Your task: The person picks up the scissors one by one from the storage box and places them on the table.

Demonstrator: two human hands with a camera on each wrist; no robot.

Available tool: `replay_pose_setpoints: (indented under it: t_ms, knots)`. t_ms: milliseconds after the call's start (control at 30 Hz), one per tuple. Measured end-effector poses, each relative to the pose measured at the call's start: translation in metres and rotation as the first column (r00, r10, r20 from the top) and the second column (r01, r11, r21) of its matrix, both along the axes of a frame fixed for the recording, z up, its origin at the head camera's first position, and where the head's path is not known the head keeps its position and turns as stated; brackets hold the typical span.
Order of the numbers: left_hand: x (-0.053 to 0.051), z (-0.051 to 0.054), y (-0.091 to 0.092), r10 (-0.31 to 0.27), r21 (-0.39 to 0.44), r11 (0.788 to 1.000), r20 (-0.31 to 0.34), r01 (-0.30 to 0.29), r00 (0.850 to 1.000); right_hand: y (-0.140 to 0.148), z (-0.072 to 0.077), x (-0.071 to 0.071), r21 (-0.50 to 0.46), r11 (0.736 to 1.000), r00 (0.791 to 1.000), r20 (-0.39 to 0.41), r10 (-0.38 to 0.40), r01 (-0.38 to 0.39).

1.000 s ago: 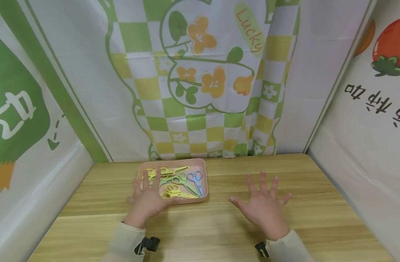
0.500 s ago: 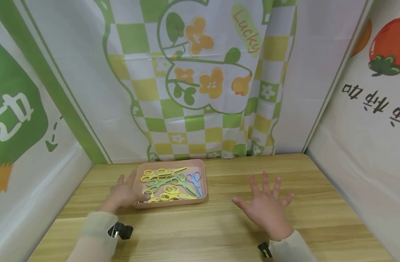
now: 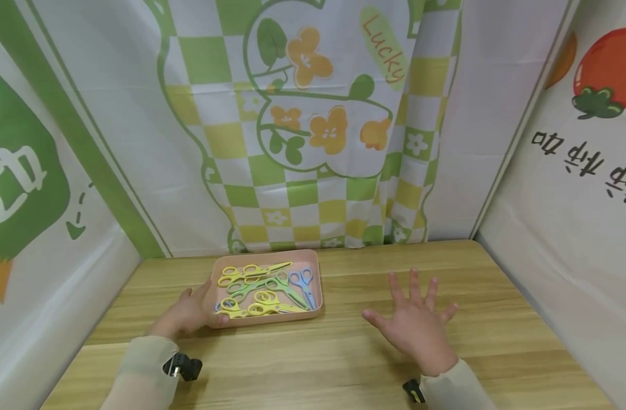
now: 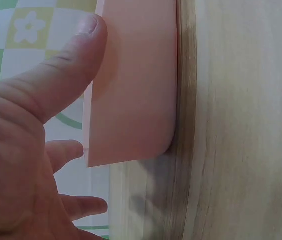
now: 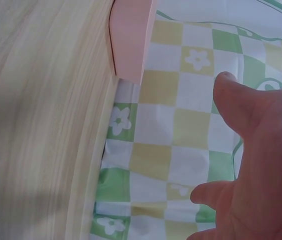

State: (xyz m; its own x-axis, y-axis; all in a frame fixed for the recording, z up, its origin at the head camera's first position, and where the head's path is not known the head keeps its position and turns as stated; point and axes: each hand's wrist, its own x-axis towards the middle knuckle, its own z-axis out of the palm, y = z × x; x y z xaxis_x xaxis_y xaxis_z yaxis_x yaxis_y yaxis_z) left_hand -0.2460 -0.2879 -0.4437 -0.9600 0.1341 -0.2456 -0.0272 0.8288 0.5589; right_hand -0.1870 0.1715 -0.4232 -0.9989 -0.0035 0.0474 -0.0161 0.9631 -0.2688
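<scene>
A shallow pink tray stands on the table, holding several pairs of scissors: yellow scissors, green scissors and blue scissors. At the tray's left end is my left hand, its thumb by the near corner and its fingers along the left side. In the left wrist view the thumb lies straight along the tray wall; the fingers are spread, and firm contact is hard to judge. My right hand hovers palm down over the table, right of the tray, fingers spread, holding nothing.
The wooden table ends at a patterned curtain behind the tray. Printed fabric walls enclose it on both sides. Each wrist carries a small black camera mount.
My left hand has moved left from above the tray to its left end, uncovering the scissors there. My right hand stays nearly in place. The view has shifted slightly.
</scene>
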Motion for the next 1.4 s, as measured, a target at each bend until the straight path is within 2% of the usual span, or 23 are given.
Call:
replay_pose_setpoints:
  t_ms: [67,133,300,600,867,967,1133,1400]
  knots:
    - [0.000,-0.002,0.000,0.019,-0.002,1.000,0.017,-0.019,1.000,0.000,0.000,0.000,-0.004,1.000,1.000,-0.006,0.005,-0.005]
    - [-0.001,-0.005,-0.001,0.000,0.017,1.000,0.018,-0.001,1.000,-0.001,0.000,0.000,-0.008,1.000,1.000,-0.010,0.010,-0.010]
    - [0.001,0.001,0.003,-0.037,0.089,0.995,0.054,0.032,0.998,-0.002,0.001,0.000,-0.007,1.000,1.000,-0.005,0.012,-0.012]
    - [0.000,0.003,0.002,0.025,0.100,0.994,0.136,-0.038,0.990,-0.003,0.002,0.001,-0.025,1.000,0.999,0.028,0.015,-0.015]
    - [0.001,0.003,0.005,0.024,0.127,0.991,0.090,-0.036,0.996,-0.004,-0.001,0.001,-0.022,1.000,0.999,0.038,0.022,-0.021]
    - [0.002,0.004,0.007,0.015,0.093,0.995,0.075,-0.022,0.997,-0.004,-0.002,0.001,-0.024,1.000,0.999,0.044,0.017,-0.016]
    - [0.003,0.004,0.012,0.000,0.061,0.998,0.064,-0.004,0.998,-0.003,-0.005,0.001,-0.023,1.000,0.999,0.048,0.008,-0.007]
    - [0.006,0.002,0.022,0.006,0.071,0.997,0.068,-0.011,0.998,-0.002,-0.002,0.000,-0.032,0.999,0.998,0.063,0.019,-0.017]
